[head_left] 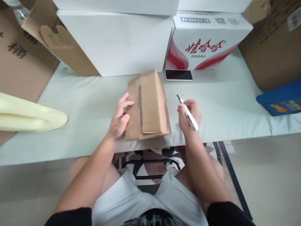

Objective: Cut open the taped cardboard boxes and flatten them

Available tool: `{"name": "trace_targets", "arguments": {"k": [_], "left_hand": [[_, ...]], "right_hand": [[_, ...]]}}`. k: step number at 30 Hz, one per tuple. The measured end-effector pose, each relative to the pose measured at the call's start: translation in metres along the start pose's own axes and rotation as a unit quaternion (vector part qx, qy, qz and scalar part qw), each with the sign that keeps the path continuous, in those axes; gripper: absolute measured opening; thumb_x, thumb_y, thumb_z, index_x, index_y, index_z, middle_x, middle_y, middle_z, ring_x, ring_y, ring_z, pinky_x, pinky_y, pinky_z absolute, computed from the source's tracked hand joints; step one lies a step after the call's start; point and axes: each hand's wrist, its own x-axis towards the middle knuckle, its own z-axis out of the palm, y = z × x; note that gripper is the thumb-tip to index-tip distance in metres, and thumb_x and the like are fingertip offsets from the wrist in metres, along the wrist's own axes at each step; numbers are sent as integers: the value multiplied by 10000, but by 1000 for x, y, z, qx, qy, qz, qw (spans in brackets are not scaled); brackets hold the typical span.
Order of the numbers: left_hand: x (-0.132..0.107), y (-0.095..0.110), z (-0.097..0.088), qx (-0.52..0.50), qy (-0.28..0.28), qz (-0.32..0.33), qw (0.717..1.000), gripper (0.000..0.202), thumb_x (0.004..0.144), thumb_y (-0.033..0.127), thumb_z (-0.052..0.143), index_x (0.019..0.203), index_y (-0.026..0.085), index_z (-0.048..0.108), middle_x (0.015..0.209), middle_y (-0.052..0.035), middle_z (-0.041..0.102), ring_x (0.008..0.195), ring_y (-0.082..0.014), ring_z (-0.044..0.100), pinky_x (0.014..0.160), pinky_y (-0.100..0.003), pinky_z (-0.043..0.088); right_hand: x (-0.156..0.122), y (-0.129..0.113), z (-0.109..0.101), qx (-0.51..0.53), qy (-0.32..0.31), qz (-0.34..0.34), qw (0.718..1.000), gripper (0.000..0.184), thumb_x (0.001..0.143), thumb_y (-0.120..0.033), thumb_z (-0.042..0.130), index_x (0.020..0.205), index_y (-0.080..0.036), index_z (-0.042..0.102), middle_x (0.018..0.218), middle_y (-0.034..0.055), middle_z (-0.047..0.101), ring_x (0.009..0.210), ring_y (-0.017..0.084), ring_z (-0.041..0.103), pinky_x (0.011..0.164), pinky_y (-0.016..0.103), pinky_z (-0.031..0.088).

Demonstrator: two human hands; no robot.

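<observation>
A small brown cardboard box point(151, 106) stands near the table's front edge, slightly turned, with a dark-marked seam running down its top. My left hand point(119, 117) grips its left side, fingers curled at the edge and some fingertips hidden behind it. To the right of the box, my right hand point(191, 116) is closed around a white utility knife point(190, 117). The knife's dark tip points up and away from me, apart from the box. A phone point(178, 75) with a dark screen lies beyond the knife.
White cartons, one a red-marked carton point(209, 44), line the back of the pale-covered table point(89, 103). Large brown cartons stand at both sides, one a brown carton point(270, 47) at right. A blue package point(281, 99) and a pale yellow object point(33, 113) flank the work area.
</observation>
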Motion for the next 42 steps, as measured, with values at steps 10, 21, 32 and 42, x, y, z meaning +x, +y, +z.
{"name": "trace_targets", "arguments": {"k": [10, 21, 32, 42], "left_hand": [[12, 14, -5, -216, 151, -383, 885, 480, 617, 636, 790, 794, 197, 710, 860, -85, 771, 1126, -355, 710, 816, -388, 630], [14, 25, -14, -208, 97, -375, 898, 436, 556, 448, 885, 851, 184, 701, 814, -58, 764, 860, -268, 755, 641, -285, 574], [14, 21, -19, -319, 57, -417, 849, 441, 490, 305, 928, 835, 169, 691, 843, -96, 785, 951, -341, 772, 775, -406, 655], [13, 19, -18, -292, 39, -398, 869, 490, 554, 386, 923, 935, 177, 696, 866, -113, 792, 1015, -356, 764, 830, -428, 648]], "right_hand": [[-11, 15, 25, -158, -225, -68, 959, 397, 849, -226, 516, 1223, -186, 645, 1128, 171, 710, 1019, 329, 639, 887, 464, 480], [-20, 20, 20, -56, -174, -135, 974, 413, 907, -143, 391, 1170, -207, 703, 1195, 132, 746, 1115, 275, 681, 967, 448, 533], [-27, 6, 19, 74, -202, -20, 976, 346, 954, -381, 477, 1213, -216, 636, 1129, 115, 779, 1071, 265, 734, 952, 458, 568], [-23, -7, 13, 90, -182, -31, 979, 445, 884, -480, 566, 1249, -227, 591, 1233, 139, 716, 1136, 303, 658, 1027, 534, 494]]}}
